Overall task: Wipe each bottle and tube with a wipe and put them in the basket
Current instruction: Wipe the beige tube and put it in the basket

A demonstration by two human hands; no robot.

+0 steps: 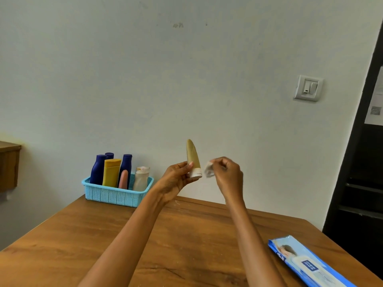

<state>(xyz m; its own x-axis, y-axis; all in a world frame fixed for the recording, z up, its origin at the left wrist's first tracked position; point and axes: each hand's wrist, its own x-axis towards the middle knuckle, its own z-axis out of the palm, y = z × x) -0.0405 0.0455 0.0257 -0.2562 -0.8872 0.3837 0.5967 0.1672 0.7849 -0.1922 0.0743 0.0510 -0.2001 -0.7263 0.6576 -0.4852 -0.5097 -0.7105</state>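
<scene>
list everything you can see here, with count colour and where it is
basket: 1, light blue, far left corner of the table
bottles: 3, dark blue, upright in the basket
yellow tube: 1, yellow, upright in the basket
pink tube: 1, pink, front of the basket
clear bottle: 1, clear, right end of the basket
tan tube: 1, tan with white cap, held up over the table
wipe: 1, white, crumpled, beside the tube's cap
wipes pack: 1, blue, near right of the table
table: 1, brown wood
wall switch: 1, white, right wall
left hand: holds the tan tube
right hand: pinches the wipe
</scene>
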